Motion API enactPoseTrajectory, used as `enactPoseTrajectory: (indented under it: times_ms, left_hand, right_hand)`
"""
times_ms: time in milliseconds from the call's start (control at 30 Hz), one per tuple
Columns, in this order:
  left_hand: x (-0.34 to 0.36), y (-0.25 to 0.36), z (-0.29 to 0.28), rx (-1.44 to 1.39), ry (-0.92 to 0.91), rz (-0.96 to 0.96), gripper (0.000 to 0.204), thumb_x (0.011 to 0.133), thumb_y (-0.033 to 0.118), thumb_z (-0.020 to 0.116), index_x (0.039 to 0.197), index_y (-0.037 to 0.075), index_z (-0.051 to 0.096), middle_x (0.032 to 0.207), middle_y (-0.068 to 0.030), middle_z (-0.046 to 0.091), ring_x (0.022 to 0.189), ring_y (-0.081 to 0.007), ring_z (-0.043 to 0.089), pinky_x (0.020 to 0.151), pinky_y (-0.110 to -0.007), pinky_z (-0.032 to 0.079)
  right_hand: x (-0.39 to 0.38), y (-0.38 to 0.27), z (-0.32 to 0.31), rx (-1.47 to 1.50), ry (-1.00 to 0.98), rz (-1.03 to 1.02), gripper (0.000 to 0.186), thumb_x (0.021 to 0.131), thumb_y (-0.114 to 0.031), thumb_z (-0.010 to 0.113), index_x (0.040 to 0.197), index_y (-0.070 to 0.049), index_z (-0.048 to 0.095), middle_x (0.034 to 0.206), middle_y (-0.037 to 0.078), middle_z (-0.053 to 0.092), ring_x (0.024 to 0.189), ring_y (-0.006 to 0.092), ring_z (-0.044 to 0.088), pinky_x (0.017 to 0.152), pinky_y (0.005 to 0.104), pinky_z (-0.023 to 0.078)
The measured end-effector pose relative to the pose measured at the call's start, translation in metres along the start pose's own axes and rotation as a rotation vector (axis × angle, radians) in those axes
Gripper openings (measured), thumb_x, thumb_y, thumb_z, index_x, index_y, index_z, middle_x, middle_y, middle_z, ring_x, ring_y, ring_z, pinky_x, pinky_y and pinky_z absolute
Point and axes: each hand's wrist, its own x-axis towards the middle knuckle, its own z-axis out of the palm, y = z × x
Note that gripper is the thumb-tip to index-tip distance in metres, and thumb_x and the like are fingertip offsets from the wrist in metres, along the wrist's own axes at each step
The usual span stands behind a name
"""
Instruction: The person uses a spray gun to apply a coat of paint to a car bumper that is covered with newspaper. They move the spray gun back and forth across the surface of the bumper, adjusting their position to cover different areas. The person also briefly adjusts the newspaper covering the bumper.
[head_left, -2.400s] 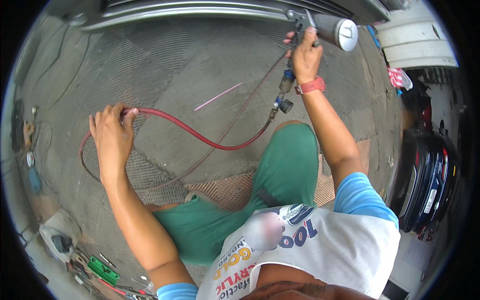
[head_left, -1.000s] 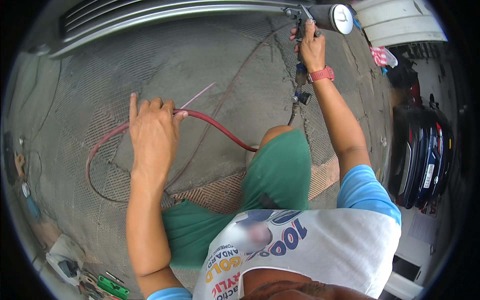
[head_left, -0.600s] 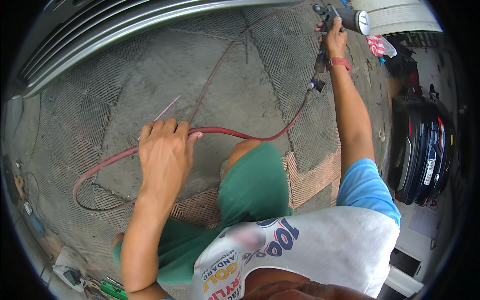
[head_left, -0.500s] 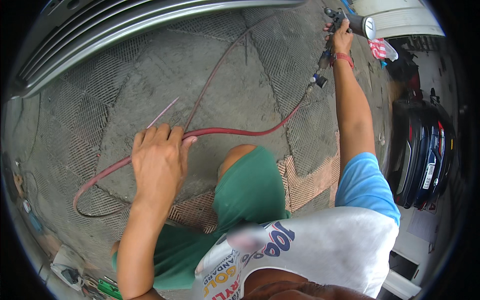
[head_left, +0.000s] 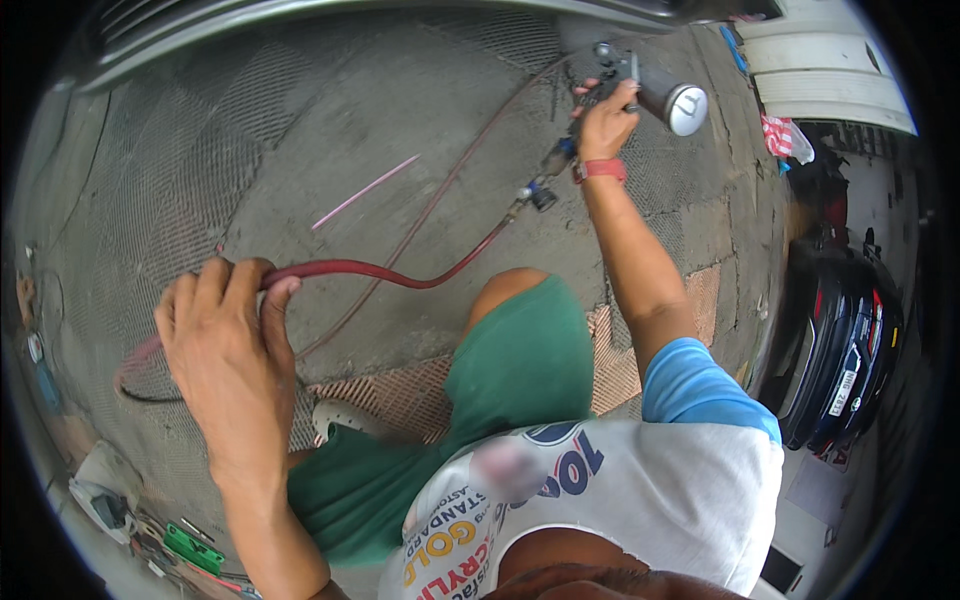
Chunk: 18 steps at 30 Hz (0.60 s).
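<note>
Since half a second ago, your left hand (head_left: 225, 350) has slid lower and leftward along the one red hose (head_left: 380, 272), fingers still clenched around it over the concrete floor (head_left: 300, 130). Your right hand (head_left: 605, 120), arm stretched out, grips one spray gun (head_left: 650, 88), fingers wrapped on its handle.

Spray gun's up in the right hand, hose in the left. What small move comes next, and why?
Probably feed slack forward with the left hand. It grips the red hose, which sags toward the spray gun that the right hand holds far ahead at full reach.
</note>
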Motion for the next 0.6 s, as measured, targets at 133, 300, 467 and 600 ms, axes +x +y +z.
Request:
enactPoseTrajectory:
  times_ms: [133,300,467,600]
  left_hand:
    - [-0.025,-0.06,-0.018,0.046,0.064,-0.061,0.02,0.094,0.023,0.074,0.099,0.004,0.071,0.092,-0.0113,0.063,0.091,-0.033,0.059,0.097,-0.046,0.044]
    - [-0.079,-0.146,-0.036,0.095,0.156,-0.21,0.017,0.095,0.022,0.074,0.098,0.005,0.071,0.091,-0.0094,0.066,0.092,-0.0321,0.06,0.102,-0.045,0.044]
    - [-0.144,-0.198,-0.065,0.222,0.252,-0.465,0.017,0.098,0.022,0.072,0.103,0.006,0.073,0.093,-0.0059,0.068,0.09,-0.0275,0.061,0.097,-0.042,0.045]
    - [-0.173,-0.213,-0.079,0.296,0.262,-0.607,0.018,0.1,0.024,0.071,0.107,0.008,0.073,0.096,-0.0042,0.07,0.09,-0.0254,0.062,0.093,-0.04,0.045]
  right_hand:
    - [-0.12,-0.022,0.088,0.124,-0.194,0.034,0.052,0.114,-0.048,0.041,0.11,0.0,0.061,0.094,0.009,0.071,0.077,0.0163,0.071,0.051,0.0289,0.054]
    - [-0.23,-0.047,0.222,0.291,-0.42,-0.004,0.043,0.113,-0.038,0.049,0.124,0.0,0.063,0.092,0.007,0.07,0.076,0.0134,0.068,0.055,0.0288,0.053]
    - [-0.319,-0.078,0.384,0.431,-0.553,-0.122,0.054,0.111,-0.033,0.055,0.154,0.0,0.051,0.08,0.011,0.069,0.073,0.0143,0.066,0.069,0.0327,0.056]
    - [-0.383,-0.14,0.484,0.315,-0.547,-0.281,0.05,0.11,-0.043,0.051,0.142,-0.007,0.062,0.102,0.031,0.072,0.096,0.0518,0.068,0.079,0.0545,0.053]
